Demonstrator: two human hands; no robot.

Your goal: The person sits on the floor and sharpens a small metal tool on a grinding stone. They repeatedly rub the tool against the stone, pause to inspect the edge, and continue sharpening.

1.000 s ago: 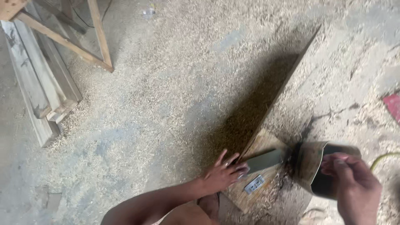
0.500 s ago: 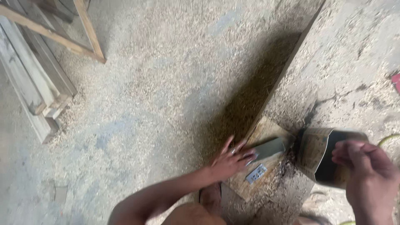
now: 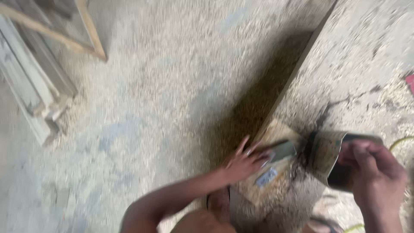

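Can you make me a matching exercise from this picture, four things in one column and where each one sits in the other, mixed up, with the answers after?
Things:
1. left hand
2. right hand
3. wooden frame
4. yellow cord

Places:
A. upper left, on the sawdust floor
B. far right edge, beside the right hand
C. pressing on the flat grey blade
D. gripping the dark curved tool

Pairs: 1-C, 2-D, 3-A, 4-B
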